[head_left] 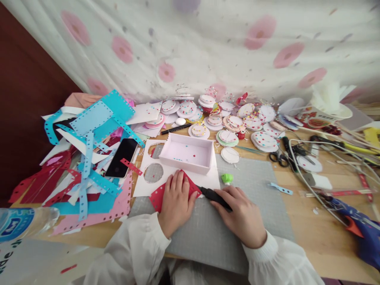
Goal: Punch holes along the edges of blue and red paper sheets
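Note:
My left hand [177, 202] lies flat with fingers extended on a red piece [156, 198] with small holes along its edge, pressing it against the white sheet and the grey mat [190, 237]. My right hand [242, 215] is wrapped round a black-handled tool [215, 198], whose thin dark tip touches or nearly touches the red piece's right corner. Behind my hands, a pale pink open box [187, 153] sits on a white sheet [145, 184] with round cut-outs. A small green object [227, 178] lies to the right of the sheet.
Coloured paper strips [86, 178] and a phone [121, 158] are heaped at left, near a bottle [23, 223]. Decorated paper discs [228, 136] line the back. Scissors [279, 158], a white cable [308, 200] and a blue glue gun [359, 225] lie at right.

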Available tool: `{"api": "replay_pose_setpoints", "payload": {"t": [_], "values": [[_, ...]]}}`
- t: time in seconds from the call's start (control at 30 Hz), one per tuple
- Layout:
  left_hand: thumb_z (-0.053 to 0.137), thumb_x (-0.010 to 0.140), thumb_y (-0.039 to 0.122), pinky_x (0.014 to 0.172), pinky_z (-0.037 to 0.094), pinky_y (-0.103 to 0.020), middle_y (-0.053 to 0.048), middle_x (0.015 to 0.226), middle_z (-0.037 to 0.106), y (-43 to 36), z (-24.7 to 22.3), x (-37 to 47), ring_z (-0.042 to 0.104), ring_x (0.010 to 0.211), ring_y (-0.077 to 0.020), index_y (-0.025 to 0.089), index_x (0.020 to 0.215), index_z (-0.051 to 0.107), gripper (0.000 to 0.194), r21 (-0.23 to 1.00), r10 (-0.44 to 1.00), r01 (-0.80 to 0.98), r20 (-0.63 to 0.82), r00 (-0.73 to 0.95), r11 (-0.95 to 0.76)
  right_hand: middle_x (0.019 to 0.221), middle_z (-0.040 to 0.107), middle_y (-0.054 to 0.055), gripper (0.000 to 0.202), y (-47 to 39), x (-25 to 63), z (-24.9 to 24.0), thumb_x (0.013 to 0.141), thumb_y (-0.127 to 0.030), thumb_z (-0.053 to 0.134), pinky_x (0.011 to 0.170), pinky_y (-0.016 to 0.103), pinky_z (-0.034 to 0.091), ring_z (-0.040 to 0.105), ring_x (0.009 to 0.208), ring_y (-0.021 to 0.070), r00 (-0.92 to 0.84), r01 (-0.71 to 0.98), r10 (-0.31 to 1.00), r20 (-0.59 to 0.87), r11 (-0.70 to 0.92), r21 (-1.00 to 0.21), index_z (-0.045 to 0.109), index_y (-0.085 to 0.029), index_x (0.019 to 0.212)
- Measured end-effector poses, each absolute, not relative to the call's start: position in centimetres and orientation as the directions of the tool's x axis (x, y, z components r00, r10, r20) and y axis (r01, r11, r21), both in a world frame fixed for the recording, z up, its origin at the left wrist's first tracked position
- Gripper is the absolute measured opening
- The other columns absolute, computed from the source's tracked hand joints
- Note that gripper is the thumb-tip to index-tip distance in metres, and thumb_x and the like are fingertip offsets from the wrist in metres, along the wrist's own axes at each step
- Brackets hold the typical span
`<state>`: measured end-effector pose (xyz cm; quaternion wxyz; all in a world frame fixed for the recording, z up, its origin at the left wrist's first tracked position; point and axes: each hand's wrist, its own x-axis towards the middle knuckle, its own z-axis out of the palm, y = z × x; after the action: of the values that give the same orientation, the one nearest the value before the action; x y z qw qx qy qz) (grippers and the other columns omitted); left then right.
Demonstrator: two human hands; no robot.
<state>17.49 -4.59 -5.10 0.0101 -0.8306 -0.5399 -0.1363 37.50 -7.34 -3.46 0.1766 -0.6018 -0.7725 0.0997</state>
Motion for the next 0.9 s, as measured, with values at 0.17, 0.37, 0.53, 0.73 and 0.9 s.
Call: {"api": "replay_pose_setpoints", "payload": {"t": [0.17, 0.37, 0.53, 0.73, 0.9], "values": [[0.046, 0.09, 0.034, 0.105, 0.033, -0.055, -0.026, 0.136, 0.045, -4.6, -5.3, 17.4, 0.039, 0.129, -0.0369, 0.003, 0.116, 0.053, 0.04, 0.137, 0.896, 0.9, 0.233, 0.378, -0.415, 0.09, 0.062, 0.007, 0.024, -6.3, 36.4, -3.3, 0.089, -0.037, 0.055, 0.062, 0.028, 0.047, 0.058, 0.085, 0.0217, -0.221, 0.901, 0.962, 0.158, 0.263, -0.345, 0.065, -0.022, 0.104], [0.048, 0.09, 0.034, 0.106, 0.032, -0.054, -0.026, 0.135, 0.046, -4.6, -5.4, 17.5, 0.039, 0.129, -0.0367, 0.002, 0.116, 0.054, 0.042, 0.14, 0.897, 0.901, 0.236, 0.373, -0.411, 0.09, 0.061, 0.006, 0.022, -5.5, 35.4, -3.1, 0.088, -0.035, 0.057, 0.063, 0.028, 0.048, 0.057, 0.085, 0.0216, -0.207, 0.907, 0.969, 0.138, 0.243, -0.344, 0.065, -0.021, 0.103], [0.048, 0.09, 0.034, 0.105, 0.033, -0.054, -0.026, 0.136, 0.045, -4.6, -5.5, 17.4, 0.04, 0.128, -0.0367, 0.002, 0.116, 0.054, 0.041, 0.141, 0.895, 0.9, 0.244, 0.373, -0.413, 0.09, 0.061, 0.006, 0.02, -5.2, 35.1, -3.3, 0.088, -0.034, 0.058, 0.06, 0.028, 0.047, 0.056, 0.085, 0.0215, -0.194, 0.916, 0.969, 0.151, 0.234, -0.324, 0.065, -0.022, 0.102], [0.048, 0.09, 0.035, 0.105, 0.033, -0.053, -0.026, 0.136, 0.045, -4.7, -5.6, 17.4, 0.039, 0.129, -0.0367, 0.0, 0.117, 0.053, 0.044, 0.134, 0.892, 0.901, 0.262, 0.368, -0.412, 0.091, 0.06, 0.006, 0.02, -5.0, 34.8, -3.3, 0.088, -0.033, 0.056, 0.059, 0.028, 0.047, 0.055, 0.086, 0.022, -0.188, 0.914, 0.97, 0.154, 0.23, -0.335, 0.064, -0.022, 0.103], [0.048, 0.09, 0.036, 0.107, 0.032, -0.051, -0.025, 0.137, 0.045, -4.8, -5.6, 17.5, 0.039, 0.13, -0.0348, 0.0, 0.122, 0.05, 0.048, 0.149, 0.896, 0.903, 0.269, 0.354, -0.402, 0.09, 0.06, 0.007, 0.02, -4.8, 34.4, -3.2, 0.089, -0.033, 0.056, 0.057, 0.028, 0.046, 0.055, 0.087, 0.0229, -0.188, 0.919, 0.972, 0.142, 0.225, -0.322, 0.064, -0.021, 0.104]]}}
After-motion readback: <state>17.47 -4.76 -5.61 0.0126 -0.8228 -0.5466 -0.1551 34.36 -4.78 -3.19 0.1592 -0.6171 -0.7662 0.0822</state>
